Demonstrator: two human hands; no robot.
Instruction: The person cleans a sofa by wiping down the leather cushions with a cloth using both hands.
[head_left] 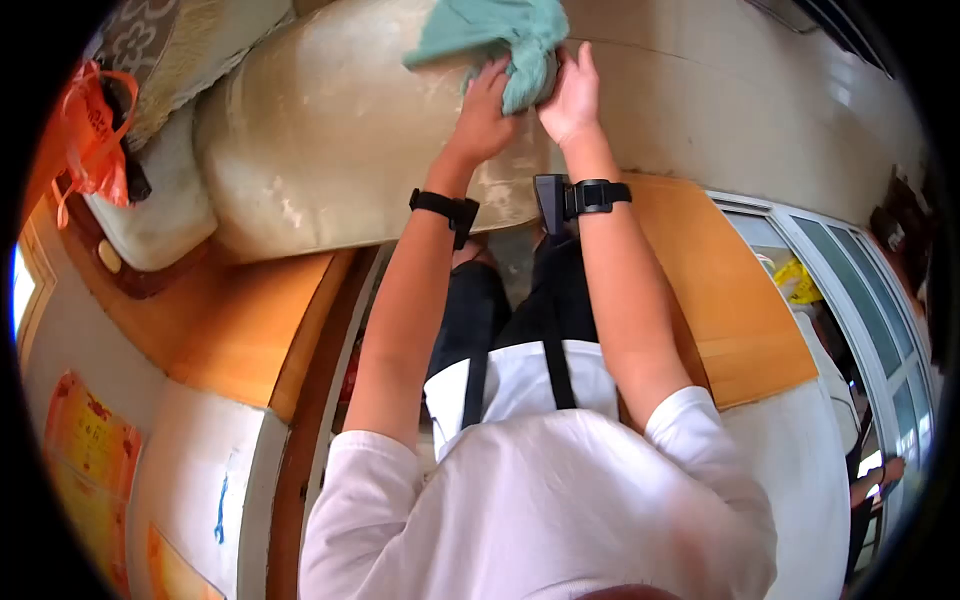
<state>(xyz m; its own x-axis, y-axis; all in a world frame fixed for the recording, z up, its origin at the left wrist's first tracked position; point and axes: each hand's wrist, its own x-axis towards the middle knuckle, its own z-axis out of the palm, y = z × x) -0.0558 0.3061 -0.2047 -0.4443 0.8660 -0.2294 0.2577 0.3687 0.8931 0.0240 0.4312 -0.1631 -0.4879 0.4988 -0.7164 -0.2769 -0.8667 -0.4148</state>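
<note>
A bunched pale green cloth (530, 55) is between my hands above a beige padded seat with a worn, scuffed cover (330, 130). One loose flap spreads to the left and is slightly blurred. My left hand (488, 115) has its fingers bent into the lower left of the bundle. At the right side, my right hand (572, 100) has its palm turned up. One digit of it stands out from the cloth while the other fingers press against or under the bundle, partly hidden. Black straps with dark devices circle both wrists.
Wooden panels (750, 290) flank my legs. An orange plastic bag (95, 140) lies at the far left, near a patterned, fringed cloth (175, 55). Sliding glass panels (850, 270) and a yellow bag (795, 283) are at right. Another person's hand (890, 470) shows at the right edge.
</note>
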